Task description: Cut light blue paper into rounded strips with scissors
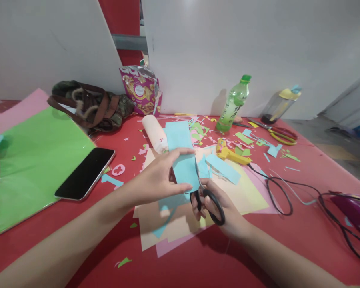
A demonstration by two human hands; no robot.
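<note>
My left hand [159, 174] grips a piece of light blue paper [184, 172], thumb at its lower edge and fingers along the top. In my right hand [222, 208] is a pair of black-handled scissors [217, 210], with fingers through the loops. Their blades run up along the right edge of the blue paper; how far they are apart I cannot tell. Underneath lie stacked cream sheets [150, 228] with blue offcuts. Another blue sheet [178, 134] lies just behind my left hand.
Left are a phone [85, 174], green sheets [39, 160] and a camouflage bag [117, 110]. Behind stand a snack bag [141, 90], a white cylinder [154, 134] and a green bottle [234, 104]. Right are a yellow glue gun [231, 154], its black cord, red-and-yellow-handled scissors [283, 135] and paper scraps.
</note>
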